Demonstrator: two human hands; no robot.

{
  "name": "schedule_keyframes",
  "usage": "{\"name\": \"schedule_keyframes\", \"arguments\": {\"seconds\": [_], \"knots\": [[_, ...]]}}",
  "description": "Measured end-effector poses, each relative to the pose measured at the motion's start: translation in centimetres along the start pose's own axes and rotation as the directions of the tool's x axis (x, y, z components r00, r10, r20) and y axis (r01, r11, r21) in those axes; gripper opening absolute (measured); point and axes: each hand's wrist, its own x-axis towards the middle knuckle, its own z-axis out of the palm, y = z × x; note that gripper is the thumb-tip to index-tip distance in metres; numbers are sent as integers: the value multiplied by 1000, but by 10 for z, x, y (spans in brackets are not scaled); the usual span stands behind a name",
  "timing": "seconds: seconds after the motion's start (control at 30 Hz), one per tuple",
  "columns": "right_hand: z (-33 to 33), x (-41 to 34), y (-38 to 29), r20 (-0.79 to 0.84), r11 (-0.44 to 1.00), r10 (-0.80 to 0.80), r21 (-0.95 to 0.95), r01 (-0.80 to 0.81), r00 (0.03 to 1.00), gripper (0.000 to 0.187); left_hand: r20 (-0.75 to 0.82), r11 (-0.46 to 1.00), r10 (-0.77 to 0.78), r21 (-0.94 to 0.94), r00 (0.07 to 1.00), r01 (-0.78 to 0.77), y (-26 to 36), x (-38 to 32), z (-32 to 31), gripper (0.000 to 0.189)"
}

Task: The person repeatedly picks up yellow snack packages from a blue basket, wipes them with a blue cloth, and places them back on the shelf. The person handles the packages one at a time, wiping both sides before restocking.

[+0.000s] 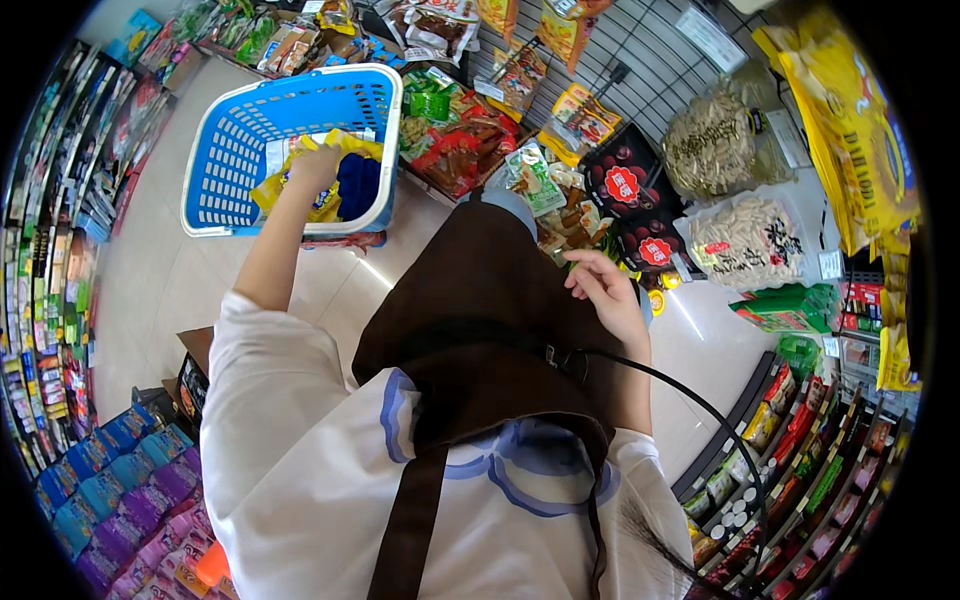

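A blue plastic shopping basket [292,94] with a white rim stands at the upper left. My left hand [315,166] reaches into it and grips a yellow plastic package [324,206]; part of the package is hidden under the hand. Beside that package in the basket lies a dark blue item [359,186], its kind unclear. My right hand [602,285] hangs by the brown apron [480,277], fingers loosely bent and apart, holding nothing. Near its fingertips are bagged snacks [574,221] on the low display.
Packaged goods hang on a black wire rack [652,52] at the upper right. Stocked shelves [52,262] line the left side, and more shelves [795,465] stand at the lower right. An open cardboard box [196,346] sits near my left elbow. A black cable [701,397] crosses at right.
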Motion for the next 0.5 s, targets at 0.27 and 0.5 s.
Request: {"name": "schedule_keyframes", "arguments": {"seconds": [0.27, 0.5], "knots": [[19, 15, -2, 44, 997, 66, -52, -64, 997, 23, 471, 963, -233, 231, 851, 136, -53, 49, 60, 62], [17, 17, 17, 37, 988, 137, -79, -134, 990, 23, 556, 992, 11, 100, 831, -80, -61, 47, 79, 70]]}}
